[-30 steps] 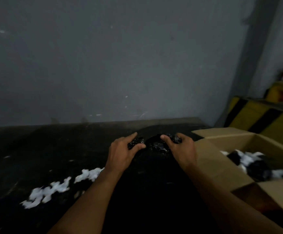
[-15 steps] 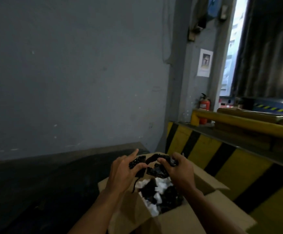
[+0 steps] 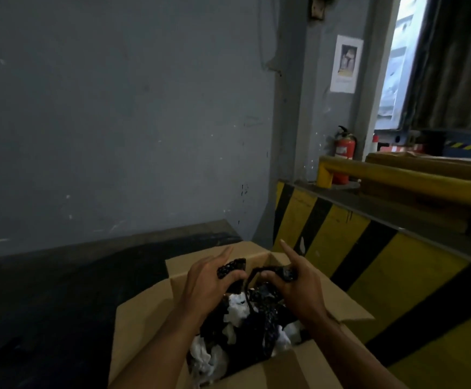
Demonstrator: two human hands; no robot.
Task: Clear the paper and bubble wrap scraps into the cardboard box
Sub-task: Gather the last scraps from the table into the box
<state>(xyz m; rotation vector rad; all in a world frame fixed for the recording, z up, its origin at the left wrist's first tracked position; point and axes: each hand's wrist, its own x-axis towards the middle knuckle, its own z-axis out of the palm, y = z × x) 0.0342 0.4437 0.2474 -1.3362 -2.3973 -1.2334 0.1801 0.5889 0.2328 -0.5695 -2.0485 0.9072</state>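
Note:
An open cardboard box (image 3: 144,318) stands on the dark floor below me, holding white paper scraps (image 3: 238,311) and black bubble wrap (image 3: 268,315). Both hands hover over its opening. My left hand (image 3: 206,284) pinches a piece of black bubble wrap (image 3: 233,266) between thumb and fingers, index finger pointing out. My right hand (image 3: 296,282) grips another black bubble wrap piece (image 3: 285,272), and a dark strand hangs down from it into the box.
A grey wall rises behind the box. To the right runs a yellow-and-black striped barrier (image 3: 369,248) with a yellow rail (image 3: 397,175) above it. A red fire extinguisher (image 3: 344,153) stands in the corner. Dark floor (image 3: 46,304) stretches left.
Both hands lifted the black bubble wrap off the floor and carried it right, over the box. The view swung right; the white scraps on the floor left the frame.

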